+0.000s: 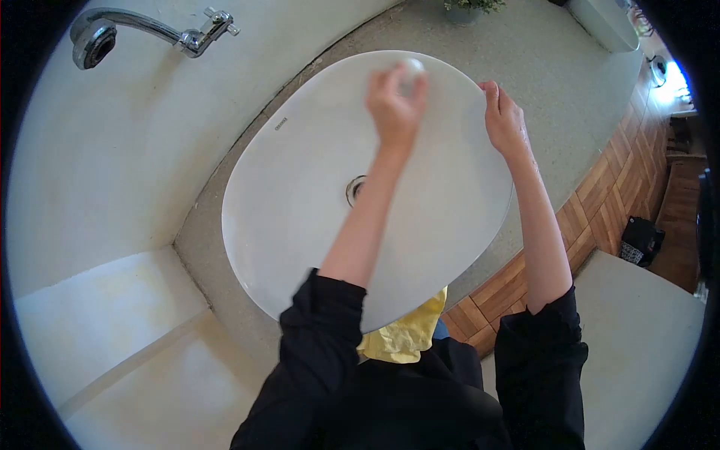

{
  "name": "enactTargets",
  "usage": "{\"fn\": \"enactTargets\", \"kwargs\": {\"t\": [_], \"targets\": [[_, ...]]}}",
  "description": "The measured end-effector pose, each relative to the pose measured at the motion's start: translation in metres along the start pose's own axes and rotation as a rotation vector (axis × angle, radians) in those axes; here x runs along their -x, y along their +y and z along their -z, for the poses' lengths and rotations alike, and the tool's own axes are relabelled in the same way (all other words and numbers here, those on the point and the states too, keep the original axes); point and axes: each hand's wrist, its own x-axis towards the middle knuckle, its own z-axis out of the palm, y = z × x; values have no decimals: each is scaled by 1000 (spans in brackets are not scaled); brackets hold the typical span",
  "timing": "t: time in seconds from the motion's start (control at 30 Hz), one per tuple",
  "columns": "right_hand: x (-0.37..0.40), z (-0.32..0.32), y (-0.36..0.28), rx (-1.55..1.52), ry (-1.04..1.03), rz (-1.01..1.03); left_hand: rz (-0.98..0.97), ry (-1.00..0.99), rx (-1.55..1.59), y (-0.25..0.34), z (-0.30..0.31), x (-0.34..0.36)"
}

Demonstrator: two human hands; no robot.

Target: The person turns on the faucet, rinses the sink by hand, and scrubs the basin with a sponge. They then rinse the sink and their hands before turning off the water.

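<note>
A white oval washbasin (300, 247) with a round metal drain (355, 191) fills the middle of the head view. My left hand (396, 105), smeared by motion, is over the far part of the bowl. Its fingers are closed around a small, white, rounded object (412, 69), too blurred to name exactly. At the basin's right edge, my right hand (506, 124) grips the rim, with some fingers hidden. A yellow cloth (409, 330) hangs below the near rim, in front of my body.
A chrome faucet (150, 30) juts from the wall at upper left. The grey counter (555, 97) surrounds the basin and bears a potted plant (466, 10) at the back. Wooden flooring (600, 202) and a black box-like object (640, 240) lie to the right.
</note>
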Motion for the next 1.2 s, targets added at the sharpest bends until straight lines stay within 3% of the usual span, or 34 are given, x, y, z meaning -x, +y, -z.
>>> {"fn": "enactTargets", "kwargs": {"t": [0.17, 0.27, 0.37, 0.47, 0.57, 0.63, 0.77, 0.83, 0.93, 1.03, 1.1, 1.2], "targets": [[-3, -4, 10, -48, 38, 38, 23, -141, 158, 26, -22, 40], [-3, -3, 8, -39, 32, 19, -35, -114, -22, -5, 2, -10], [1, 0, 2, -32, 10, -4, 45, 21, -45, 2, -6, -4], [-2, 2, 2, -55, 7, -17, 62, -42, 112, 33, -28, 38], [-3, -2, 6, -71, 16, -28, -53, -155, 179, 28, -20, 33], [-3, -1, 7, -53, 25, -30, -245, -134, -14, -7, -4, 3], [-1, -1, 6, -50, 21, -39, -104, -29, -79, -16, 4, -7], [-4, -3, 5, -85, 11, -28, -140, -76, 8, 8, -13, 17], [-6, -2, 8, -107, 17, -32, 58, -144, 212, 37, -23, 44], [-6, -2, 8, -78, 20, -46, -193, -154, -65, -17, 3, 3], [-2, -1, 4, -57, 39, -63, -106, -87, -81, -27, 23, -24], [-5, -2, 7, -39, 1, -66, -10, -138, -97, -12, 12, 2]]}}
